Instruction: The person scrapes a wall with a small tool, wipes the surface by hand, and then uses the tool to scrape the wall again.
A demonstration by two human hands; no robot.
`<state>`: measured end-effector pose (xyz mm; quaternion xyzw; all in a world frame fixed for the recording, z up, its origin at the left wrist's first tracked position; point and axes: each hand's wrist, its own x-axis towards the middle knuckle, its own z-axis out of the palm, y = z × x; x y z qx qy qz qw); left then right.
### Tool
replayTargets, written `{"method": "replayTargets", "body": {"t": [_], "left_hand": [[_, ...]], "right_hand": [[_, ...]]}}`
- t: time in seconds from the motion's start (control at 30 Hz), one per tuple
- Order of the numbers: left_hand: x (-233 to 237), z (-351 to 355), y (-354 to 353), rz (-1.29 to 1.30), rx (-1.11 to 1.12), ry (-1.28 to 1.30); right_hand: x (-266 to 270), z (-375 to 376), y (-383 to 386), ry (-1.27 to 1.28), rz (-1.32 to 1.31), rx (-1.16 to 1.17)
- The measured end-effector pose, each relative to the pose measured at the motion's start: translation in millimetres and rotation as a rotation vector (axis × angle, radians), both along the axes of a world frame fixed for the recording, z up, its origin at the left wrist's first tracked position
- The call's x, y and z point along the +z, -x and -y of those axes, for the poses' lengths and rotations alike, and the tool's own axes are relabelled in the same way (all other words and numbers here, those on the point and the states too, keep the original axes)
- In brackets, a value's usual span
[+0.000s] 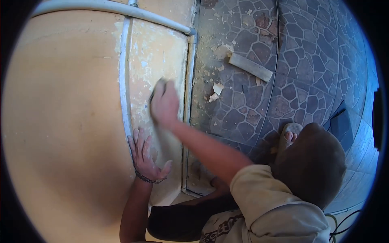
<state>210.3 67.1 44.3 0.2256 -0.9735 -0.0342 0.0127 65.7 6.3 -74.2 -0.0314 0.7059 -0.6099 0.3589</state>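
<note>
My left hand (146, 160), with a dark beaded bracelet at the wrist, lies with fingers stretched and thumb apart against the lower wall (139, 60), beside a pale raised strip (123, 77). Farther up the same wall, my right hand (165, 105) is blurred by motion. Its fingers are bent and pressed to the surface, over something thin and dark whose edge barely shows; its kind is hidden. Around both hands the wall's paint is patchy and flaked, with pale spots showing.
A white pipe (113, 7) crosses the top and meets another pipe (189, 81) along the wall's base. On the stone-patterned floor (300, 65) lie a pale bar (250, 67), paint flakes (218, 88) and a dark flat object (341, 125). My knee and sandaled foot (289, 135) are at right.
</note>
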Motion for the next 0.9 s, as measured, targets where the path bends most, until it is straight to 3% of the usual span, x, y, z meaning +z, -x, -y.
{"method": "replayTargets", "body": {"t": [0.07, 0.13, 0.2, 0.3, 0.4, 0.47, 0.6, 0.73, 0.77, 0.8, 0.87, 0.9], "left_hand": [[3, 1, -1, 0.025, -0.002, -0.015], [2, -1, 2, 0.035, 0.008, -0.016], [4, -3, 6, 0.043, 0.029, 0.0], [3, -2, 4, 0.028, 0.018, 0.004], [1, -1, 0, 0.023, 0.009, -0.013], [1, -2, 5, 0.04, 0.012, -0.006], [1, -3, 3, 0.04, 0.031, 0.022], [2, -2, 0, 0.04, 0.02, 0.0], [3, -2, 4, 0.06, 0.027, -0.001], [4, -2, 5, 0.074, 0.04, 0.007], [4, -6, 3, 0.05, 0.049, 0.008], [3, -2, 6, 0.031, 0.034, 0.006]], "right_hand": [[18, -11, -29, 0.216, -0.19, -0.139], [-9, -5, -7, 0.14, -0.152, 0.061], [-31, 20, 40, -0.11, 0.054, -0.04], [5, 8, 9, -0.01, 0.098, 0.013], [9, 4, -20, 0.134, -0.246, -0.209], [-16, 15, 25, -0.103, 0.01, 0.098], [-2, 19, 26, -0.126, 0.041, 0.016], [-5, -6, -19, 0.142, -0.255, -0.02], [-27, -3, -6, 0.068, -0.227, 0.123], [-37, 10, 17, -0.088, -0.152, 0.04], [-35, 19, 44, -0.244, 0.061, 0.106], [-19, 15, 35, -0.203, 0.044, 0.089]]}}
